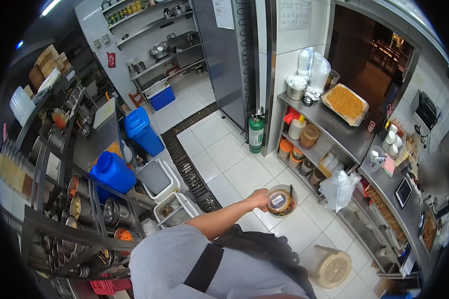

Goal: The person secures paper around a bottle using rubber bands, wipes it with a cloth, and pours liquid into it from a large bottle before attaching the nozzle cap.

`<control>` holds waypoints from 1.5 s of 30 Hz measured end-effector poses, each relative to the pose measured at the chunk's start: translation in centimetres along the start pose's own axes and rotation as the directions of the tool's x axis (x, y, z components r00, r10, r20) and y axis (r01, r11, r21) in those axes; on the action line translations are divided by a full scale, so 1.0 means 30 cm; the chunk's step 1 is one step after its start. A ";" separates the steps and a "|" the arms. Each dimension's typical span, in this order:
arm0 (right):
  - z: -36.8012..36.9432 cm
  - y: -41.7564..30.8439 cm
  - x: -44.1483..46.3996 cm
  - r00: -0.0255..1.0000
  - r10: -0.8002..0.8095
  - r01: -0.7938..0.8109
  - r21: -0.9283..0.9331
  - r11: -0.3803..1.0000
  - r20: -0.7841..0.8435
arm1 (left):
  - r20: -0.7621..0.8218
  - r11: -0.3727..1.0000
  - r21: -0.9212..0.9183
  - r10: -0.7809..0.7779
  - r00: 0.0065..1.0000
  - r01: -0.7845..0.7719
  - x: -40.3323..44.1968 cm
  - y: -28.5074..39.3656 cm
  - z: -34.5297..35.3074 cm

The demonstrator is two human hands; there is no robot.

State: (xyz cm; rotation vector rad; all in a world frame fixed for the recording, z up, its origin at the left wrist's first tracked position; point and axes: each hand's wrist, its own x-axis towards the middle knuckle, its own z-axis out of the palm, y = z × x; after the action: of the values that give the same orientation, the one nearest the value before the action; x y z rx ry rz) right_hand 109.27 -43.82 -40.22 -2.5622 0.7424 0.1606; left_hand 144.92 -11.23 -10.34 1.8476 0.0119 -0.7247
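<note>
My left hand (258, 199) is closed on the left rim of a round bowl (290, 210), holding it out in front of my body above the tiled floor. Inside the bowl sits a clear tub (278, 200) with a pale label on top. Dark and orange bits show around the tub, too small to name. A dark handle (291, 189) sticks up at the bowl's far edge. My right hand is out of the picture.
A beige plastic stool (333, 269) stands low on the right. Steel shelving (354, 142) with a tray of orange-brown crumbs (345, 103) lines the right side. Left are a pot rack (45, 219), blue bins (143, 130) and white tubs (157, 182). A floor drain (187, 164) and green cylinder (256, 132) lie ahead.
</note>
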 end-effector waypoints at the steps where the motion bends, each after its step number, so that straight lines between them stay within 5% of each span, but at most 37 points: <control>1: -0.370 -0.241 0.109 0.998 0.049 -0.048 -0.033 0.998 0.036 | -0.041 0.996 -0.016 -0.083 0.996 0.082 0.036 0.005 0.005; 2: -0.345 -0.093 0.310 0.998 -0.011 0.017 0.097 0.995 -0.066 | -0.051 0.996 -0.022 -0.082 0.995 0.081 0.077 0.009 0.007; 3: -0.397 -0.054 0.497 0.984 -0.079 0.085 0.027 0.996 -0.162 | -0.081 0.993 -0.014 -0.121 0.989 0.120 0.110 0.015 0.006; 4: -0.477 -0.040 0.654 0.984 0.064 -0.046 0.108 0.993 -0.165 | -0.110 0.987 -0.005 -0.162 0.981 0.163 0.138 0.028 0.004; 5: -0.569 -0.048 0.771 0.967 0.017 0.022 0.149 0.989 -0.253 | -0.149 0.983 -0.049 -0.181 0.972 0.176 0.155 0.052 0.007; 7: -0.730 -0.074 0.934 0.956 -0.018 0.037 0.059 0.998 -0.291 | -0.169 0.898 0.417 0.228 0.959 -0.141 0.387 -0.203 -0.012; 8: -0.748 -0.048 1.008 0.932 -0.106 0.081 -0.084 0.993 -0.347 | -0.234 0.930 0.366 0.120 0.965 -0.027 0.376 -0.148 0.004; 9: -0.751 -0.033 1.080 0.930 -0.072 0.060 -0.045 0.997 -0.360 | -0.274 0.945 0.315 -0.002 0.962 0.091 0.382 -0.056 0.000; 10: -0.809 -0.100 1.082 0.954 -0.031 0.045 0.039 0.998 -0.297 | -0.274 0.975 0.070 -0.185 0.944 0.212 0.424 -0.048 0.003; 12: -0.748 -0.090 1.125 0.983 -0.011 0.036 0.132 0.991 -0.181 | -0.289 0.970 -0.164 -0.221 0.932 0.179 0.490 0.005 0.021; 14: -0.681 -0.152 1.069 0.984 -0.080 0.088 0.044 0.995 -0.158 | -0.322 0.963 -0.174 -0.253 0.912 0.205 0.596 0.035 0.046; 16: -0.593 -0.216 0.975 0.989 0.118 -0.124 0.060 0.990 0.085 | -0.230 0.951 -0.157 -0.298 0.926 0.267 0.754 0.040 0.054; 17: -0.550 -0.235 0.918 0.988 0.105 -0.108 0.018 0.994 0.115 | -0.192 0.942 -0.160 -0.324 0.926 0.296 0.840 0.045 0.062; 21: -0.491 -0.280 0.629 0.927 0.213 -0.174 -0.148 0.974 0.310 | -0.164 0.935 -0.093 -0.353 0.921 0.341 1.229 0.047 0.146; 22: -0.629 -0.394 0.598 0.910 0.267 -0.300 0.059 0.952 0.316 | -0.126 0.931 -0.089 -0.363 0.923 0.353 1.330 0.040 0.175; 23: -0.684 -0.424 0.550 0.971 0.173 -0.194 0.117 0.974 0.168 | -0.159 0.945 -0.037 -0.327 0.931 0.326 1.435 0.040 0.206; 26: -0.686 -0.334 0.504 0.750 0.615 -0.642 0.043 0.766 0.243 | -0.194 0.953 0.019 -0.293 0.936 0.302 1.793 -0.072 0.315; 29: -0.782 -0.443 0.575 0.588 0.791 -0.809 0.099 0.580 0.170 | -0.170 0.936 -0.059 -0.353 0.920 0.348 2.026 -0.059 0.399; 31: -0.785 -0.471 0.617 0.609 0.776 -0.782 0.287 0.553 0.165 | -0.122 0.916 -0.242 -0.356 0.926 0.320 2.142 -0.067 0.464; 33: -0.781 -0.550 0.692 0.689 0.701 -0.723 0.229 0.651 0.183 | -0.028 0.813 -0.477 -0.393 0.919 0.333 2.197 -0.073 0.504; 36: -0.807 -0.711 0.842 0.751 0.619 -0.657 0.169 0.735 0.228 | 0.143 0.785 -0.526 -0.298 0.944 0.328 2.230 -0.088 0.509; 37: -0.815 -0.738 0.891 0.783 0.570 -0.612 0.140 0.779 0.251 | 0.094 0.833 -0.407 -0.370 0.924 0.375 2.202 -0.077 0.501; 40: -0.809 -0.728 0.988 0.854 0.462 -0.509 0.194 0.839 0.240 | 0.081 0.943 0.228 -0.266 0.960 0.242 2.096 -0.111 0.382; 42: -0.819 -0.717 1.066 0.854 0.474 -0.513 0.191 0.837 0.217 | 0.319 0.698 0.703 -0.140 0.937 -0.135 2.061 -0.247 0.266; 44: -0.808 -0.664 1.147 0.865 0.430 -0.472 0.127 0.872 0.257 | 0.384 0.534 0.741 0.159 0.909 -0.406 2.003 -0.635 0.138; 45: -0.739 -0.509 1.158 0.942 0.215 -0.231 0.033 0.972 0.260 | 0.220 0.675 0.721 -0.010 0.975 -0.156 1.868 -0.544 0.025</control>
State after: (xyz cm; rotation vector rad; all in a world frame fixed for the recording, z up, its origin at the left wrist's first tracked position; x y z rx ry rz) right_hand 146.44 -59.32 -22.61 -2.3329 0.9183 0.5208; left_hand 184.56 -23.62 -51.38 2.5100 -0.5761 -0.9475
